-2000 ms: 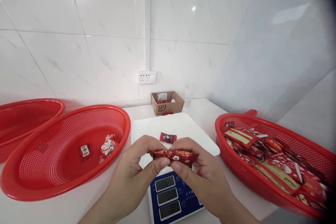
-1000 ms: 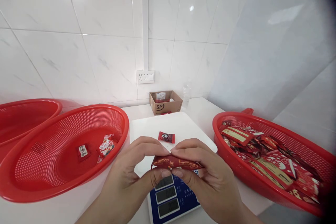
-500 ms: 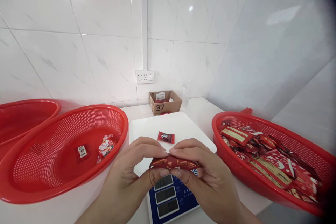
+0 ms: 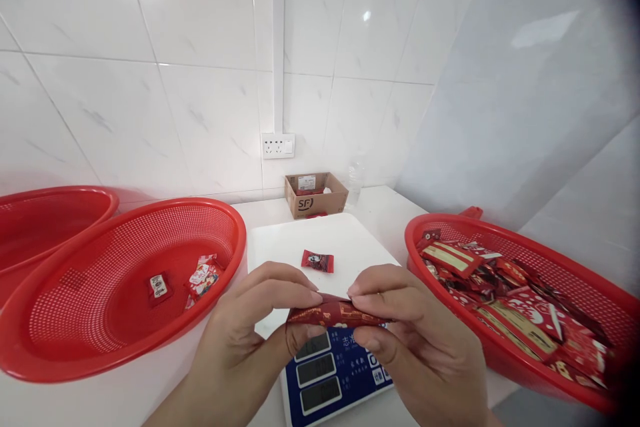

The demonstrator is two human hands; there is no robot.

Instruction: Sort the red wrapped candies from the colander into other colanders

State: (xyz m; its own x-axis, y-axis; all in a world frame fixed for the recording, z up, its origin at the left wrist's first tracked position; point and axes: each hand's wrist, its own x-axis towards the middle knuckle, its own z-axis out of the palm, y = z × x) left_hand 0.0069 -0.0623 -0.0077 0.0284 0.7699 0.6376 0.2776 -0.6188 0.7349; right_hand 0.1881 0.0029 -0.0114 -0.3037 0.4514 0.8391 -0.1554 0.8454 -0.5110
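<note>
My left hand [image 4: 257, 327] pinches the left part of a dark red packet [image 4: 340, 312] with gold print, fingers above and thumb below. Around the packet's right end is my right hand [image 4: 425, 340], its fingertips on the upper edge and its thumb lower down. The packet is held above a digital scale [image 4: 280, 230], partly covering its blue display panel [image 4: 345, 373]. A small red wrapped snack [image 4: 318, 261] lies on the white scale plate, just beyond my fingers.
To the left, a red oval basket [image 4: 125, 320] holds a few small packets, with another red basket [image 4: 55, 193] behind it. A red basket [image 4: 420, 240] full of red packets stands on the right. An open cardboard box [image 4: 320, 203] and a clear bottle [image 4: 355, 181] are near the wall.
My right hand has shifted right along the packet, and its thumb and fingers have spread a little. More of the scale's panel shows. My left hand has barely moved.
</note>
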